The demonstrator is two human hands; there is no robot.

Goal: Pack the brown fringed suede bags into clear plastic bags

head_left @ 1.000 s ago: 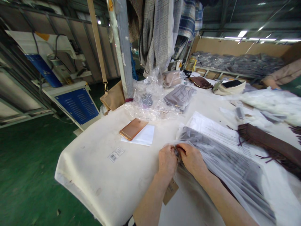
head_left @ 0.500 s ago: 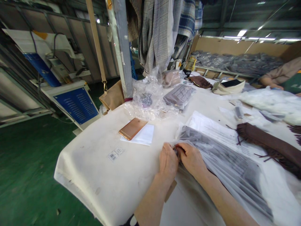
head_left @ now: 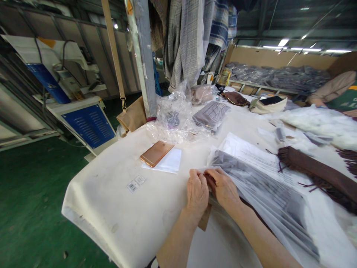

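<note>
A frosted plastic bag point(head_left: 245, 178) lies on the table with a dark, folded item showing through it. At its near left end my left hand point(head_left: 197, 190) is closed, thumb and fingers pinching the bag's edge. Right beside it my right hand point(head_left: 223, 186) is closed on the same edge, the fingertips of both hands almost touching. Something dark brown shows between the hands, mostly hidden by the fingers. Below the left wrist a brown cardboard tag point(head_left: 205, 217) sticks out. Printed white sheets point(head_left: 232, 143) lie under and beyond the bag.
A gold phone point(head_left: 157, 153) rests on white paper point(head_left: 170, 160), near a barcode label point(head_left: 136, 184). Crumpled clear plastic point(head_left: 178, 115) and a bagged grey garment point(head_left: 211, 114) lie farther back. A brown fringed piece point(head_left: 315, 169) is at right. A co-worker's sleeve point(head_left: 333, 87) shows beyond.
Both hands stay at the bag's edge, with small finger shifts. More of the dark brown material and the cardboard tag shows now. The view has shifted slightly.
</note>
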